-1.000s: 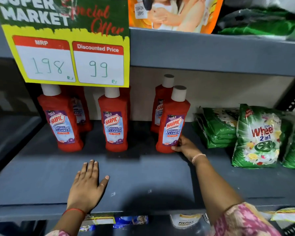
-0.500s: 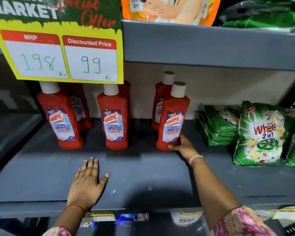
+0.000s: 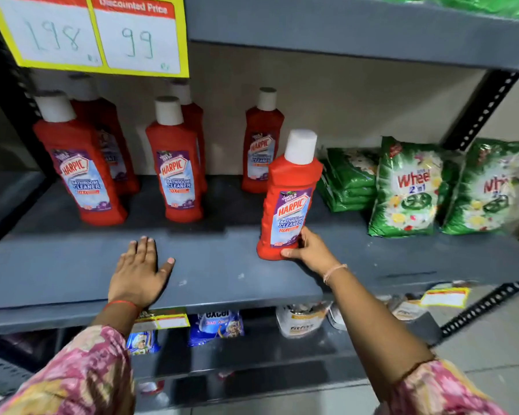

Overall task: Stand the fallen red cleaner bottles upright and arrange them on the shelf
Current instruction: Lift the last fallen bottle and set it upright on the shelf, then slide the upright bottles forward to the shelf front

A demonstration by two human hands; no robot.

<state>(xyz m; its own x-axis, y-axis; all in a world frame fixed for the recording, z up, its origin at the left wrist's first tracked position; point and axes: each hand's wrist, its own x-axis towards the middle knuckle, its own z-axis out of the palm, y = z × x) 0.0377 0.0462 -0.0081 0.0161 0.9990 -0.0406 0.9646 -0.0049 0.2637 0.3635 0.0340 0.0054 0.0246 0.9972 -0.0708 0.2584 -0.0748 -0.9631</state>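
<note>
A: Head view: the right hand [image 3: 307,253] grips the base of a red plastic Harpic cleaner bottle with a white cap [image 3: 288,202], upright, right of centre, near the grey metal shelf [image 3: 222,274] front.

B: The left hand [image 3: 138,272]?

A: Flat and released on the shelf, lower left. Other red bottles [image 3: 174,172] stand upper left.

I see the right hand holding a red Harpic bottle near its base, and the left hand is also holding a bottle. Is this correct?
Not quite. The head view shows the right hand holding the red Harpic bottle near its base, but the left hand holds nothing: it rests flat, palm down, on the grey shelf.
</note>
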